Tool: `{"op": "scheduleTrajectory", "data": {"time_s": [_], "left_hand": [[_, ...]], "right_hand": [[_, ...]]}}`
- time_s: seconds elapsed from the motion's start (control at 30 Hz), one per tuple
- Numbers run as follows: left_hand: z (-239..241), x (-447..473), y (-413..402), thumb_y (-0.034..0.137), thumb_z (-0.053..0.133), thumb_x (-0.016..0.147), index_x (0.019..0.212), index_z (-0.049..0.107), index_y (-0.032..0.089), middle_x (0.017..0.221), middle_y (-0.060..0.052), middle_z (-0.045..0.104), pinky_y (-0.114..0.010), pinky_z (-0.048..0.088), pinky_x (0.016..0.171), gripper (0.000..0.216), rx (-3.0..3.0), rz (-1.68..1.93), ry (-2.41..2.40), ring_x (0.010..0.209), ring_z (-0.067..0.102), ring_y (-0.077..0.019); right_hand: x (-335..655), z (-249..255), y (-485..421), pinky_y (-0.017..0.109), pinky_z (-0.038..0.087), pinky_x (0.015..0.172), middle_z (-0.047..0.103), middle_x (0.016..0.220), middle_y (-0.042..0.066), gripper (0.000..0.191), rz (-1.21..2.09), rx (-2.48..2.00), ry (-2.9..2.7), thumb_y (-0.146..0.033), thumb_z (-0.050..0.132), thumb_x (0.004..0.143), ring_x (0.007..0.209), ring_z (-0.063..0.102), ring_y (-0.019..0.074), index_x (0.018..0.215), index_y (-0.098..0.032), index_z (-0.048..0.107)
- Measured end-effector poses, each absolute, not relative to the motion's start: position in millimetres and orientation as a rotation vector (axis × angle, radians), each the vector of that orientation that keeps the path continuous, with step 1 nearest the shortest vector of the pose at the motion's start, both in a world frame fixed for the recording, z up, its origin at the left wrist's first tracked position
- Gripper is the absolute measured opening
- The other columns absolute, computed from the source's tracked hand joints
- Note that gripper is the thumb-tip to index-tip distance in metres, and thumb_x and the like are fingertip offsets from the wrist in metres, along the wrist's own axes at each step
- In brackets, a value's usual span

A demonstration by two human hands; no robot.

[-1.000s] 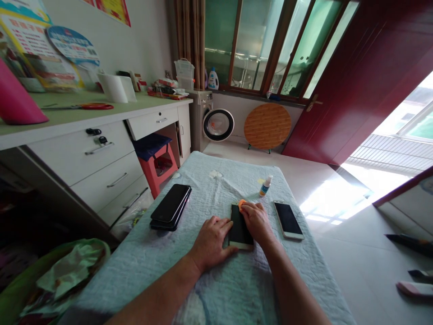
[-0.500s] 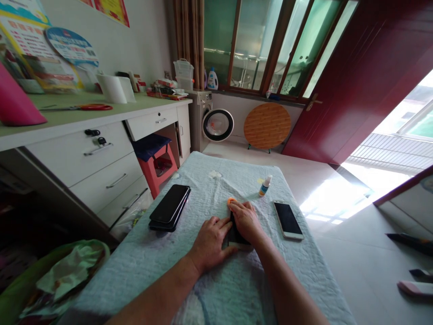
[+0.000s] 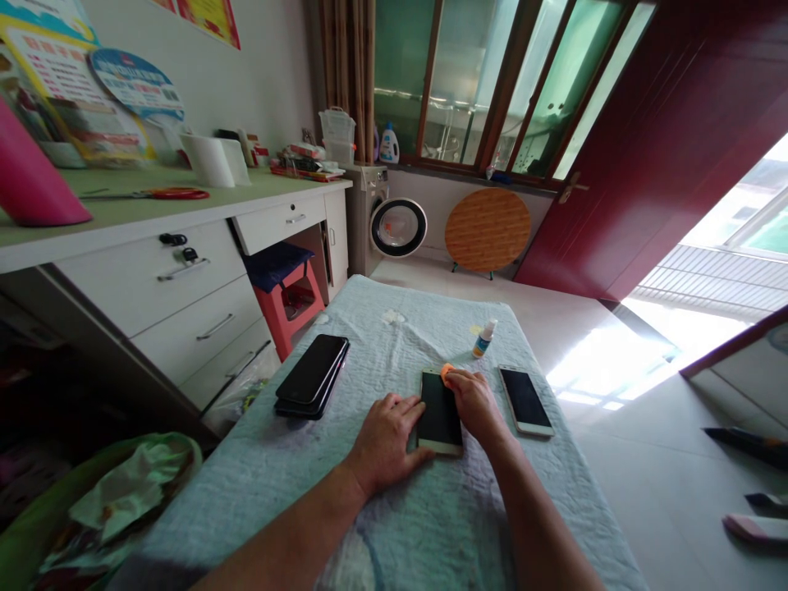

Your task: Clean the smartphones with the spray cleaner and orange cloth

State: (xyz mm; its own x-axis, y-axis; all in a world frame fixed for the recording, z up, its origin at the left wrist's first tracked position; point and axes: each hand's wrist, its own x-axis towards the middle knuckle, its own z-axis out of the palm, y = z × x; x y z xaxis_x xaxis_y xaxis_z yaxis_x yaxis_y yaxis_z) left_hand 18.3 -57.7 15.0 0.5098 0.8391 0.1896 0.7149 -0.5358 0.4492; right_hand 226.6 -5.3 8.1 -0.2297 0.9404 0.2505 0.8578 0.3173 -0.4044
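A smartphone (image 3: 439, 414) with a dark screen and pale borders lies face up on the cloth-covered table. My left hand (image 3: 387, 439) braces it, fingertips at its left edge and thumb by the bottom edge. Pinched in my right hand (image 3: 477, 402) is a small orange pad (image 3: 446, 375), pressed at the phone's upper right corner; the fingers partly cover it. A second white-framed smartphone (image 3: 525, 400) lies to the right. Behind it stands a small spray bottle (image 3: 484, 338) with a white cap. At the left, black phones (image 3: 313, 373) are stacked askew.
A pale blue quilted cloth (image 3: 375, 328) covers the table. To the left are a drawer desk (image 3: 185, 287), a pink stool (image 3: 280, 312) and a green bin (image 3: 185, 443) with crumpled tissue. Farther back are a washing machine (image 3: 363, 213) with its door open and a round wooden tabletop (image 3: 487, 228).
My right hand has moved right with the orange pad, from the phone's upper left to its upper right corner, uncovering the screen. My left hand stays in place.
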Motion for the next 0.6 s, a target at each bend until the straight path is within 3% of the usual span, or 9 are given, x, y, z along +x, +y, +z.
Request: {"op": "scheduleTrajectory", "data": {"time_s": [0.27,0.37,0.6], "left_hand": [[14.7,18.6,-57.7,0.059,0.068,0.076,0.128,0.057,0.017,0.135,-0.009,0.058,-0.047,0.041,0.099,0.067,2.43,0.57,1.288,0.115,0.051,-0.0323],[14.1,18.7,-57.4,0.063,0.066,0.076,0.127,0.058,0.017,0.133,-0.01,0.059,-0.047,0.041,0.098,0.068,2.433,0.587,1.28,0.113,0.052,-0.0326],[10.7,18.1,-57.1,0.064,0.064,0.077,0.128,0.057,0.016,0.134,-0.01,0.059,-0.047,0.041,0.098,0.07,2.446,0.593,1.284,0.116,0.052,-0.0325]], "right_hand": [[230.0,21.4,-12.7,0.026,0.038,0.082,0.068,0.091,0.003,0.028,0.367,-1.596,-2.156,-0.005,0.046,0.078,0.085,0.057,0.0162,0.081,-0.019,0.07],[230.4,31.2,-19.3,0.023,0.041,0.076,0.067,0.087,0.002,0.03,0.536,-1.548,-2.204,-0.002,0.047,0.07,0.081,0.06,0.0134,0.078,-0.019,0.071],[232.6,48.2,-35.7,0.02,0.045,0.064,0.069,0.081,0.001,0.029,1.033,-1.512,-2.256,-0.005,0.051,0.065,0.072,0.063,0.012,0.076,-0.019,0.074]]}}
